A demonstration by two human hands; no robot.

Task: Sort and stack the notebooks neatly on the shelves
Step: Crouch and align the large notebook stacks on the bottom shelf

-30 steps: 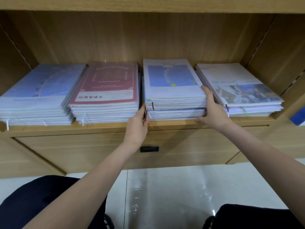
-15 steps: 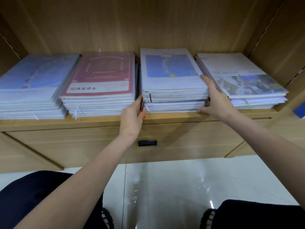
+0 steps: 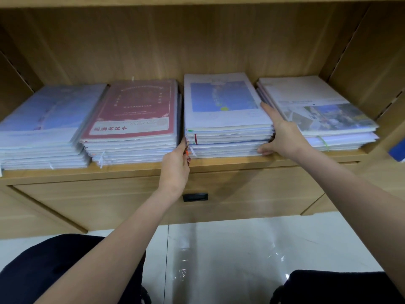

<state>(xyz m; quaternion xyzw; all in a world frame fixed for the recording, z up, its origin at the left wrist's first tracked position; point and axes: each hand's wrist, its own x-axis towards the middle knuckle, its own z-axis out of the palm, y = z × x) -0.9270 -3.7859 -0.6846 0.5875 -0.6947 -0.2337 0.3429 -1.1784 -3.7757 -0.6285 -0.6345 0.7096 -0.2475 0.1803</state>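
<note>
Several stacks of notebooks lie side by side on a wooden shelf point(image 3: 131, 170). From the left: a pale blue stack point(image 3: 46, 126), a red-covered stack point(image 3: 133, 121), a stack topped by a blue map cover point(image 3: 223, 113), and a stack with a photo cover point(image 3: 315, 108). My left hand point(image 3: 176, 167) presses flat against the left side of the map-cover stack, in the gap beside the red stack. My right hand point(image 3: 282, 134) presses against that stack's right side, fingers straight along its edge and thumb at the bottom front corner.
A drawer front with a black recessed handle point(image 3: 195, 197) sits under the shelf. Wooden side walls close the shelf on both sides. A blue object point(image 3: 397, 151) shows at the far right edge. Glossy white floor point(image 3: 241, 260) and my dark-clothed knees are below.
Both hands stay pressed on the two sides of the map-cover stack. My view shifted slightly; the stack looks a little more squared.
</note>
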